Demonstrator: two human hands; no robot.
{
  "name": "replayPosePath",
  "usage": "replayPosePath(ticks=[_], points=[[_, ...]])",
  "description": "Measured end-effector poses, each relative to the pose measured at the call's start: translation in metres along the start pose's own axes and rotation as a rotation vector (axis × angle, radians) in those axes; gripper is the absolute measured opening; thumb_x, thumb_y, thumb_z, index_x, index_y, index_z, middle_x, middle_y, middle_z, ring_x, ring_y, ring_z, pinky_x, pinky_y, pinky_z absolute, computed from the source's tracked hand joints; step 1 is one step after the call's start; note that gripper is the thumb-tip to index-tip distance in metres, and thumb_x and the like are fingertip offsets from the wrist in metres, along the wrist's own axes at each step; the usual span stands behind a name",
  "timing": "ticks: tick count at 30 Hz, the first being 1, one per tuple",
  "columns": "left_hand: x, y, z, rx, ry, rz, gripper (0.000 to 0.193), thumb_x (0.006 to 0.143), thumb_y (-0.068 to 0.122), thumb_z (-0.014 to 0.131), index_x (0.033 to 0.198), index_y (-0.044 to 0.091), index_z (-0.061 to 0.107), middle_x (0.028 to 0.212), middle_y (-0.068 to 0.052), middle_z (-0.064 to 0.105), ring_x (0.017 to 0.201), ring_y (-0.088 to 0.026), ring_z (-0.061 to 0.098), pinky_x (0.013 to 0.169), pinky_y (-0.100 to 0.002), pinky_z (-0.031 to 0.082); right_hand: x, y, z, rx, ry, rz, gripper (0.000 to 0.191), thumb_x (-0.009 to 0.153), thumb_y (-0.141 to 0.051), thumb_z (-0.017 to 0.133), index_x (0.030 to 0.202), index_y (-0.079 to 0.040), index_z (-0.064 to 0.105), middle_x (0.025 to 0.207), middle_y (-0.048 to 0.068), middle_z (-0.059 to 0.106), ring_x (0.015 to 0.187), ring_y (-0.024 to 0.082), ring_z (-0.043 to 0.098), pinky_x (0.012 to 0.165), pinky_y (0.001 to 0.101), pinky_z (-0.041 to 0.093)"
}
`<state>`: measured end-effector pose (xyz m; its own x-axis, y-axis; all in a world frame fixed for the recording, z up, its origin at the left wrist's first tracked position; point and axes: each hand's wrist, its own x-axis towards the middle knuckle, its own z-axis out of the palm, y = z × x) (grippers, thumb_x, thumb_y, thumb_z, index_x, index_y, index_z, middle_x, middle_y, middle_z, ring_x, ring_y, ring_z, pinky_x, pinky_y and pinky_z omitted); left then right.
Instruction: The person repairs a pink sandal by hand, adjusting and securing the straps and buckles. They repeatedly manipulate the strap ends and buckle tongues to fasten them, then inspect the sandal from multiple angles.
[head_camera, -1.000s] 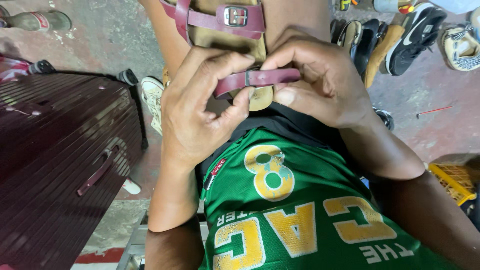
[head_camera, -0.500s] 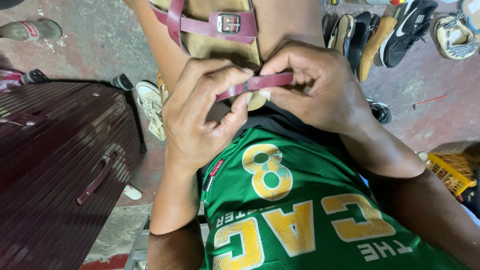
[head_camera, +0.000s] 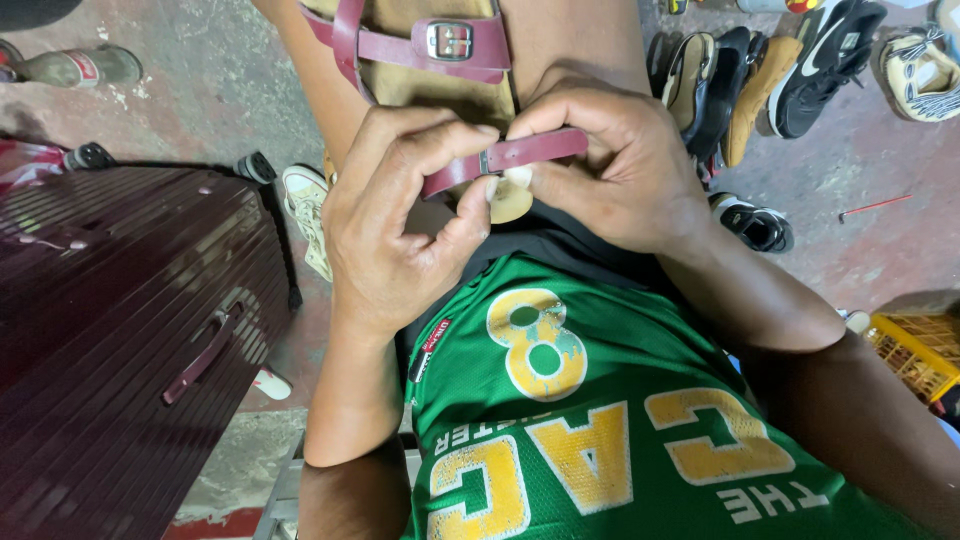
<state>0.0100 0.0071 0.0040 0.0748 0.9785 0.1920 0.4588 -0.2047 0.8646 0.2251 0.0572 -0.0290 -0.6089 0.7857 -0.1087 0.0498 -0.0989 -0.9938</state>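
I see both hands working close together over my lap, just above the green jersey. My left hand is closed on the maroon strap, thumb underneath and fingertips curled over the top of its left end. My right hand pinches the same strap from the other side, fingers wrapped over its right end near a small metal fitting. The strap runs nearly level between the two hands, tilted slightly up to the right. It belongs to a tan sandal lying along my leg, whose second maroon strap with a silver buckle sits further up, untouched. A pale rounded bit of the sole shows just under the held strap. To my left stands a dark red ribbed suitcase. On the concrete floor to the upper right lie several shoes, and a yellow crate sits at the right edge.
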Motion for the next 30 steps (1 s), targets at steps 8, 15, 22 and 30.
replayPosePath(ticks=[8, 15, 22, 30], points=[[-0.002, 0.002, -0.005, -0.003, -0.075, -0.08, 0.029, 0.095, 0.005, 0.085, 0.12, 0.008, 0.07, 0.116, -0.009, 0.063, 0.101, -0.02, 0.071, 0.085, -0.027, 0.058, 0.003, 0.001, 0.004, -0.208, 0.031, -0.089, 0.013, 0.1, 0.007, 0.072, 0.11, 0.001, 0.066, 0.096, 0.004, 0.06, 0.084, 0.009, 0.058, 0.074, 0.0208, 0.044], [0.002, -0.001, -0.02, -0.069, -0.162, -0.055, 0.029, 0.095, 0.002, 0.078, 0.121, 0.005, 0.067, 0.11, -0.01, 0.064, 0.098, -0.024, 0.069, 0.086, -0.032, 0.056, 0.004, 0.003, 0.012, -0.286, 0.069, -0.087, 0.012, 0.1, 0.006, 0.074, 0.107, 0.001, 0.065, 0.097, 0.004, 0.06, 0.085, 0.01, 0.058, 0.076, 0.0217, 0.046], [0.001, -0.006, -0.026, -0.01, -0.201, -0.093, 0.023, 0.1, 0.003, 0.077, 0.121, 0.008, 0.069, 0.104, -0.008, 0.065, 0.093, -0.023, 0.07, 0.082, -0.031, 0.056, 0.007, -0.015, 0.006, 0.019, -0.062, 0.094, 0.018, 0.096, 0.003, 0.063, 0.113, 0.003, 0.063, 0.103, 0.002, 0.059, 0.095, 0.006, 0.06, 0.084, 0.0213, 0.049], [-0.002, -0.001, -0.019, -0.025, -0.146, -0.095, 0.026, 0.097, -0.001, 0.076, 0.119, 0.009, 0.068, 0.105, -0.008, 0.065, 0.094, -0.021, 0.07, 0.082, -0.03, 0.057, -0.001, -0.003, 0.011, 0.146, 0.011, 0.278, 0.011, 0.105, 0.0, 0.063, 0.115, 0.004, 0.066, 0.099, 0.004, 0.071, 0.081, 0.005, 0.066, 0.072, 0.0214, 0.058]])
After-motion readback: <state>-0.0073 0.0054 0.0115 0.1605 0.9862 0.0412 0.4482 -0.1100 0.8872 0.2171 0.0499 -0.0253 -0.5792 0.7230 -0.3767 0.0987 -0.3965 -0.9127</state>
